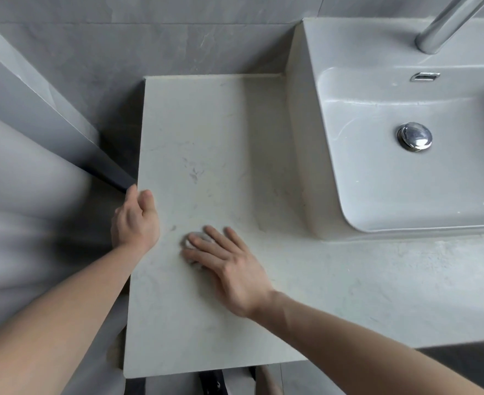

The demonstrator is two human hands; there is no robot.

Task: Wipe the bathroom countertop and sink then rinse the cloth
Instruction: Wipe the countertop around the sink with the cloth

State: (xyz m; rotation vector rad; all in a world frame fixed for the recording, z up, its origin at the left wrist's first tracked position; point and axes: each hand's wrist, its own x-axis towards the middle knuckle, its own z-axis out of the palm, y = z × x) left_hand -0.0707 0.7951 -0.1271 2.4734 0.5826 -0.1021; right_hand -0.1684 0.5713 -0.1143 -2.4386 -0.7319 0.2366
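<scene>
A pale marble countertop [206, 132] fills the middle of the view. A white rectangular sink [406, 178] stands on its right part, with a chrome drain plug [414, 137] and a chrome faucet [445, 24] above it. My right hand [229, 266] lies flat on the counter, fingers spread, pressing down a small whitish cloth [199, 241] that is mostly hidden under the fingers. My left hand [135, 220] rests on the counter's left edge, thumb on top and fingers curled over the side, holding nothing else.
Grey tiled walls [121, 47] close in the counter at the back and left. The counter's front edge [206, 372] runs below my arms. An overflow slot [425, 76] sits in the sink's back wall. A few faint smudges [192, 172] mark the counter.
</scene>
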